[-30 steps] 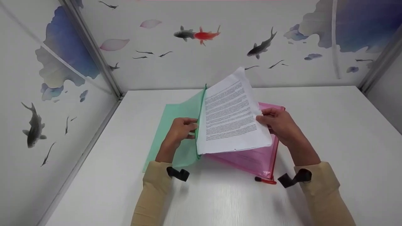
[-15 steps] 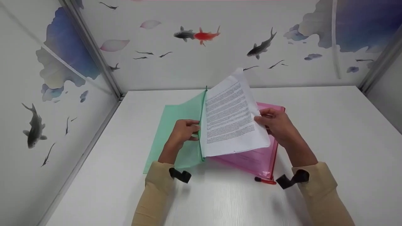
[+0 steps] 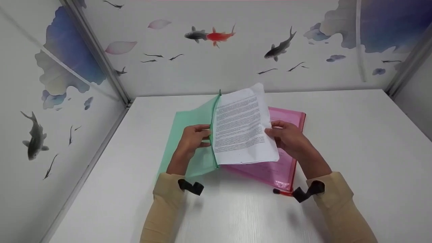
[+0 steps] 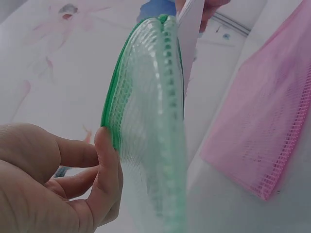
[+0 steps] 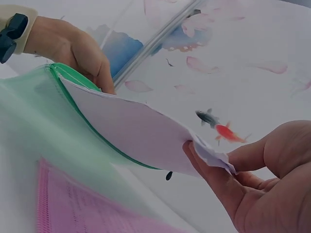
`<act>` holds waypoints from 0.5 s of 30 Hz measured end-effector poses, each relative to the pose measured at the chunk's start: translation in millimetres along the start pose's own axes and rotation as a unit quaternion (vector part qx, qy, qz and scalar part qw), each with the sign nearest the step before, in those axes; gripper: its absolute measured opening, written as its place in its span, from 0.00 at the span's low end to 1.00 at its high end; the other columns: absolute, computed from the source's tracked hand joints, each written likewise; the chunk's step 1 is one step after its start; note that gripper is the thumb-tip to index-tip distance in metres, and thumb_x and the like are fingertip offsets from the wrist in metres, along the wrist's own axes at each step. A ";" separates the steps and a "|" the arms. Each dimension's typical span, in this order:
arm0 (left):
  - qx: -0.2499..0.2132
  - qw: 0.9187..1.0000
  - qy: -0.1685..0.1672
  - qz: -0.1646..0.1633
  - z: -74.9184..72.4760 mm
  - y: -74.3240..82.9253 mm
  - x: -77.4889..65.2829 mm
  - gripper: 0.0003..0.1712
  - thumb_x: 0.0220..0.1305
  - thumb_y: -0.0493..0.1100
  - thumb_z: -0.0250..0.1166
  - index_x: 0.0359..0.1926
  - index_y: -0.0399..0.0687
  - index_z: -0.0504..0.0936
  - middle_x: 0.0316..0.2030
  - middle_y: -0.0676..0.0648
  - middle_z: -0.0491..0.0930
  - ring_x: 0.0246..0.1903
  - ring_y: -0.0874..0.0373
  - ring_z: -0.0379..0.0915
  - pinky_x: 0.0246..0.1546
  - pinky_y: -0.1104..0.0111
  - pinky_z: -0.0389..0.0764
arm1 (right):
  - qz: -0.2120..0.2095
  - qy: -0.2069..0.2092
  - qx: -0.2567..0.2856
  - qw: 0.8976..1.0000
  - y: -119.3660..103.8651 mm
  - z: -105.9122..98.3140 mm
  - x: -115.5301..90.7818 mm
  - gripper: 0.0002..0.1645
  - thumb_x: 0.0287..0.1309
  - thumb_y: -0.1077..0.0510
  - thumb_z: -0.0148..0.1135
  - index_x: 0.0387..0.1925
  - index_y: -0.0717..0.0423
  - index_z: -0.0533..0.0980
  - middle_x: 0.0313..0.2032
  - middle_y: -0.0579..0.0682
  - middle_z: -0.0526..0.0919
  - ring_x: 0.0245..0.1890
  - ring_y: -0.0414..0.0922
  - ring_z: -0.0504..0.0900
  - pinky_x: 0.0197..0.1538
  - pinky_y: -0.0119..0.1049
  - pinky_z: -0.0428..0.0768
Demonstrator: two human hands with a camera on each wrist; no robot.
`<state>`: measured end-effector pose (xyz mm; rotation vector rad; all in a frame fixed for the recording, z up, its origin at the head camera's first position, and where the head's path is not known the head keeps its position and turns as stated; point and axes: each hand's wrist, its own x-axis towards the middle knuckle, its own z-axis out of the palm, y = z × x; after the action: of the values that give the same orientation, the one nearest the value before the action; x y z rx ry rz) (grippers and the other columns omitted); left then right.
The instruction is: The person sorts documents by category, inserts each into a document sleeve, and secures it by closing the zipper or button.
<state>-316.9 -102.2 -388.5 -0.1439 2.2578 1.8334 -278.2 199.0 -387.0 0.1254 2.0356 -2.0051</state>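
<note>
My left hand (image 3: 193,140) pinches the zipper edge of a green mesh zip pouch (image 3: 185,118), holding its mouth apart. In the left wrist view the green zipper (image 4: 111,104) runs up from my fingertips. My right hand (image 3: 287,136) pinches the right edge of printed paper sheets (image 3: 238,128), bending them slightly. The sheets' left side meets the pouch's opening; in the right wrist view the paper (image 5: 131,121) lies between the two zipper edges. Beneath the sheets, a pink mesh zip pouch (image 3: 283,172) lies on the table, partly covered.
A red zipper pull with a black end (image 3: 281,192) sticks out at the pink pouch's near corner. The white table (image 3: 233,212) meets a back wall (image 3: 168,77) painted with fish and petals. A second wall (image 3: 84,135) stands at the left.
My right hand has moved left with the sheets, bringing them closer to the green pouch; their top edge has dropped. My left hand keeps its pinch and has shifted only slightly.
</note>
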 end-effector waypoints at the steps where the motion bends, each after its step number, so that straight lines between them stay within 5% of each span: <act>1: -0.001 1.000 0.003 0.001 -1.2 0.3 -0.1 0.20 0.70 0.39 0.62 0.61 0.41 0.80 0.53 0.40 0.82 0.45 0.53 0.84 0.38 0.68 0.87 | 0.002 -0.009 0.006 1.000 1.1 -0.8 1.0 0.26 0.71 0.55 0.57 0.65 0.61 0.66 0.51 0.49 0.83 0.45 0.47 0.88 0.49 0.39 0.86; 15: 0.006 1.000 -0.011 0.008 -8.0 1.9 -0.3 0.20 0.69 0.38 0.62 0.60 0.41 0.81 0.50 0.40 0.84 0.40 0.57 0.82 0.37 0.68 0.87 | 0.006 -0.074 0.025 0.997 10.2 -16.3 9.6 0.22 0.72 0.57 0.56 0.62 0.60 0.65 0.45 0.44 0.87 0.43 0.44 0.89 0.45 0.36 0.87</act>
<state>-318.0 -109.6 -385.1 -0.1038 2.2614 1.8189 -287.0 214.1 -399.4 -0.0024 1.8908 -1.9955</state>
